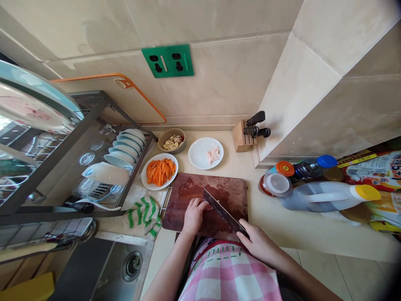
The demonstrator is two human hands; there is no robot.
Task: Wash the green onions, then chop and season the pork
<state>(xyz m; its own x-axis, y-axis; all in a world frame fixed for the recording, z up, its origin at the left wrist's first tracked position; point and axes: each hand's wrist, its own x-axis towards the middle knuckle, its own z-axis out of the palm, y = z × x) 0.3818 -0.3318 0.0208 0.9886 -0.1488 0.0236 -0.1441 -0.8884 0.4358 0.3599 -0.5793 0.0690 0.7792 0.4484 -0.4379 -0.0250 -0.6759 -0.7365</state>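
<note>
My right hand (258, 242) is wrapped round the handle of a kitchen knife (223, 211), whose long dark blade slants up to the left across a dark reddish-brown cutting board (232, 188). Beside the blade, close to its tip, my left hand (194, 214) rests on the board with its fingers curled in. Whatever lies under those fingers is hidden. Wet patches mark the board. Beyond it, a white plate (196, 154) carries a small heap of pale pink chopped pieces, perhaps meat (213, 155). Sliced carrots (160, 172) fill another white plate (145, 180) at the left.
A bowl (161, 142) of what looks like garlic stands at the back, near a knife block (240, 140). Left are a dish rack (106, 104), a green-striped cloth (144, 214) and a sink (106, 267). Jars and a yellow-capped jug (326, 196) line the right.
</note>
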